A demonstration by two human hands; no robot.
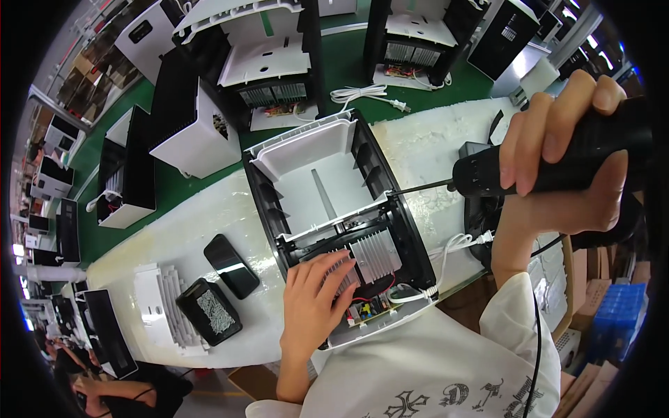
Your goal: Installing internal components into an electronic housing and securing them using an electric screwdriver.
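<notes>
In front of me lies a black and white appliance housing (265,198) with its inside showing. My left hand (312,296) has its fingers spread over the ribbed silver heat sink (376,255) in the housing's near part. Below the heat sink sits a small circuit board (369,308) with red wires. A black electric screwdriver (481,171) is gripped in my right hand (533,139), coming in from the right. Its long thin bit reaches the housing's right side, by the corner of the white inner tray (300,202). Whether a screw is under the tip is too small to tell.
Left of the housing are a black bin of screws (214,311), a dark phone (231,266) and stacked white plates (159,303). Several similar housings (272,70) stand on the green bench behind. A white cord (453,245) lies at the right. Another person's arm (111,387) shows lower left.
</notes>
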